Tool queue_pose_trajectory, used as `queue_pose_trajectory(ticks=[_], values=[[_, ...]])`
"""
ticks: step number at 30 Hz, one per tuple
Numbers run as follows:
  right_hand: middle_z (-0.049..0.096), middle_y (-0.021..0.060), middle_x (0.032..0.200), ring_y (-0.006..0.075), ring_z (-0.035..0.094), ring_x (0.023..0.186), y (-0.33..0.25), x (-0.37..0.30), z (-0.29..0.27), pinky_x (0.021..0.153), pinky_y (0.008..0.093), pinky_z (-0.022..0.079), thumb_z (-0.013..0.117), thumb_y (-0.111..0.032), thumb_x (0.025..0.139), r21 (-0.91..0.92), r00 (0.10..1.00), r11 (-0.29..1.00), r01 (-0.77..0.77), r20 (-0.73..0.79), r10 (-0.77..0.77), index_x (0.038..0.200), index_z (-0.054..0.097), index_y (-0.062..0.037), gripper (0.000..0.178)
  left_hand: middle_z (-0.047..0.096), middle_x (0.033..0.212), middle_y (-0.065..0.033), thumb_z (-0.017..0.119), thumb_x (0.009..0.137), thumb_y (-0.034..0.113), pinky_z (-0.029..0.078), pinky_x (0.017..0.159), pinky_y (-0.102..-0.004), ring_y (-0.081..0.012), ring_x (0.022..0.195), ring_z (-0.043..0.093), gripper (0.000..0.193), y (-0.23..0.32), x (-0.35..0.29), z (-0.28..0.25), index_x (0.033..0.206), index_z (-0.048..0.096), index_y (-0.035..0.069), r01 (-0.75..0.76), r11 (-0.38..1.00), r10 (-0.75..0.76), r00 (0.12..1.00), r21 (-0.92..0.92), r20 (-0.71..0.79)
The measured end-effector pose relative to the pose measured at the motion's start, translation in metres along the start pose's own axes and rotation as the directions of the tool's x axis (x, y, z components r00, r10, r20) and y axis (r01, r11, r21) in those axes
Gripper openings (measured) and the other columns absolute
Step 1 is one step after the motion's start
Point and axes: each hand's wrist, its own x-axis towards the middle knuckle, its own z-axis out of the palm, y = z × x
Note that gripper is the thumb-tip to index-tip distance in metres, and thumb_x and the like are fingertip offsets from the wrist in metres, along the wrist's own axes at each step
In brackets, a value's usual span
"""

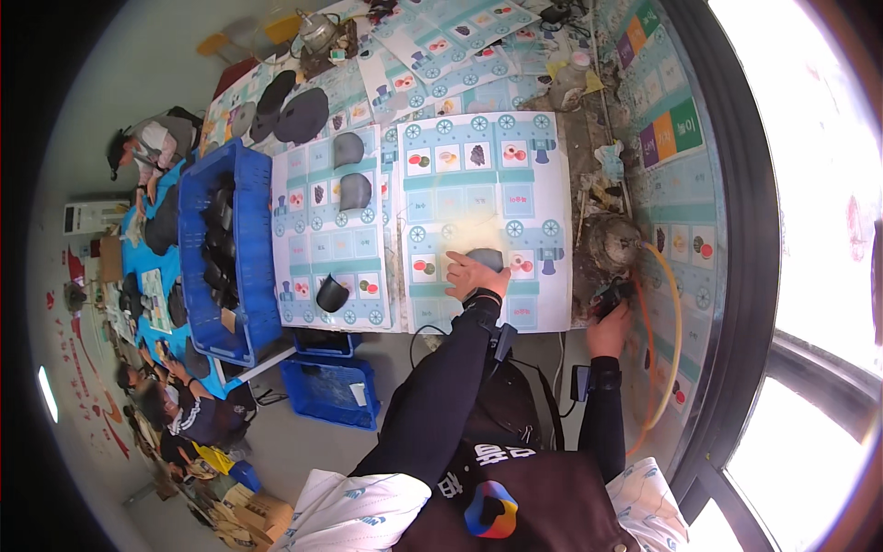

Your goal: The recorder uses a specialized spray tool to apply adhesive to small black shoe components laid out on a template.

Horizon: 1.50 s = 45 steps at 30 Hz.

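On the white patterned board (471, 198), my left hand (475, 278) rests with its fingers curled at the left edge of a grey curved, cap-shaped piece (487, 257). The hand partly covers that piece. My right hand (610, 331), at the table's right edge, grips a dark spray gun (611, 300) with an orange hose (647, 322) beside it. Left of the board lie two grey rounded pieces (349, 148) and a black curved piece (332, 293) on printed sheets (313, 244).
A blue crate (191, 244) of black pieces stands on the left; another blue crate (329, 394) sits below the table. A metal pot (613, 242) with a yellow hose is by the right wall. Large dark pads (302, 116) lie farther back. Other people work at left.
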Motion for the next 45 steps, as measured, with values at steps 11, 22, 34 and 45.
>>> queue_pose_trajectory(ticks=[11,22,34,45], values=[[0.05,0.0154,0.132,0.041,0.044,0.13,-0.074,-0.058,0.006,0.105,0.0533,0.042,0.069,-0.005,0.073,0.015,0.896,0.912,0.409,0.184,-0.405,0.123,0.064,-0.0066,0.051,0.066,0.127,-0.0202,0.079,0.066,0.057,0.052,0.097,-0.0392,-0.0297,0.115,0.065,0.086,-0.034,0.089,-0.046,0.128,0.065,-0.001,-0.201,0.967,0.252,0.85,-0.157,0.463],[0.056,0.0202,0.127,0.0429,0.049,0.124,-0.098,-0.067,0.029,0.106,0.0512,0.042,0.072,-0.016,0.076,0.079,0.989,0.988,0.131,0.056,-0.135,0.117,0.064,-0.0039,0.044,0.074,0.11,-0.018,0.086,0.068,0.042,0.054,0.091,-0.0348,-0.0257,0.099,0.071,0.066,-0.086,0.142,-0.049,0.113,0.07,-0.004,-0.524,0.736,0.676,0.608,-0.428,0.417],[0.071,0.0232,0.109,0.0421,0.067,0.102,-0.051,-0.039,0.069,0.087,0.0466,0.053,0.079,-0.036,0.082,0.166,0.98,0.966,-0.198,0.059,0.191,0.113,0.068,0.0,0.05,0.068,0.119,-0.0246,0.088,0.067,0.045,0.054,0.093,-0.0348,-0.0297,0.107,0.068,0.085,-0.09,0.11,-0.055,0.123,0.06,-0.012,-0.532,0.713,0.694,0.625,-0.456,0.357],[0.07,0.0251,0.105,0.0434,0.067,0.101,-0.051,-0.031,0.049,0.088,0.0469,0.052,0.079,-0.026,0.082,0.134,0.956,0.95,-0.28,0.132,0.263,0.112,0.066,0.0007,0.042,0.06,0.129,-0.0217,0.087,0.079,0.02,0.049,0.1,-0.0329,-0.0207,0.115,0.061,0.091,-0.123,0.038,-0.237,0.147,0.031,-0.006,-0.388,0.682,0.732,0.361,-0.62,0.578]])
